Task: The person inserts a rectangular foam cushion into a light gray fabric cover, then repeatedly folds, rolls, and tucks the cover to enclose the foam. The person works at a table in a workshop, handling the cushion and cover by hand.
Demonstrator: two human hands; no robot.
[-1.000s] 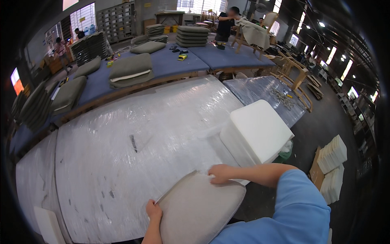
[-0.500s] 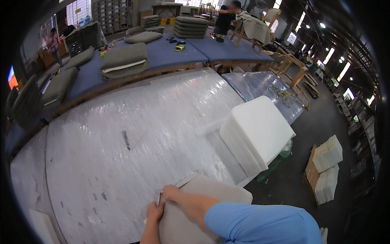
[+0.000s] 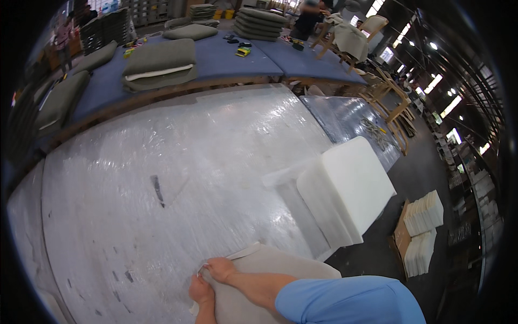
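A beige-grey fabric cushion cover [image 3: 270, 267] lies at the near edge of the plastic-wrapped table [image 3: 162, 140]. At its left corner my left hand [image 3: 202, 290] is closed on the cover's edge. Just beyond it, my right hand [image 3: 220, 269] pinches the same edge, with a short stretch of pale edging between the two hands. My right forearm, in a blue sleeve, crosses over the cover and hides part of it. From the right hand a pale folded edge runs along the far side of the cover. The fingertips are too small to make out in detail.
White foam pads [image 3: 350, 186] are stacked on the table's right side. More white pads [image 3: 421, 237] stand on the floor beside cardboard. Across the back, a blue table [image 3: 216, 62] carries green-grey cushions [image 3: 159, 59]. A person [image 3: 306, 24] is near a wooden chair there.
Both hands have shifted slightly left and nearer, still gripping the cover's edge; the stretch between them now lies more slanted. The whole view has tilted and moved a little.
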